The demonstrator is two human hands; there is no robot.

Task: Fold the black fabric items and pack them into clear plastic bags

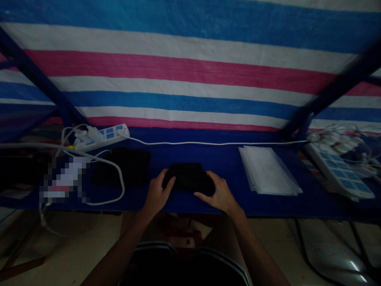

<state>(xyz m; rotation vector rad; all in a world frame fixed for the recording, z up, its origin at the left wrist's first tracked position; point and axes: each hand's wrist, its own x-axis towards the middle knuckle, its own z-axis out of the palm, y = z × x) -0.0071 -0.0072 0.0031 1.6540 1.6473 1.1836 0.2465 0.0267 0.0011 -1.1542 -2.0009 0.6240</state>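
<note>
We found the black cloth bundle [189, 176] between the person's two hands, near the six o'clock edge of the blue counter [230, 171]. It lay at two o'clock from the left hand [157, 192] and at ten o'clock from the right hand [222, 194].

We counted one bundle in hand and one dark cloth pile [125, 165] at nine o'clock from it. At three o'clock we recorded one stack of clear plastic sleeves [269, 170]; they overlapped, and we could make out at least two. We counted two power strips, one [111, 135] at ten o'clock and one [342, 171] at three o'clock, beyond the sleeves. One white cable [190, 143] ran across at twelve o'clock.

We observed both hands partly curled, thumbs on the near side and fingers round the ends, each clamped on the bundle. We could not tell whether its underside touched the counter.
</note>
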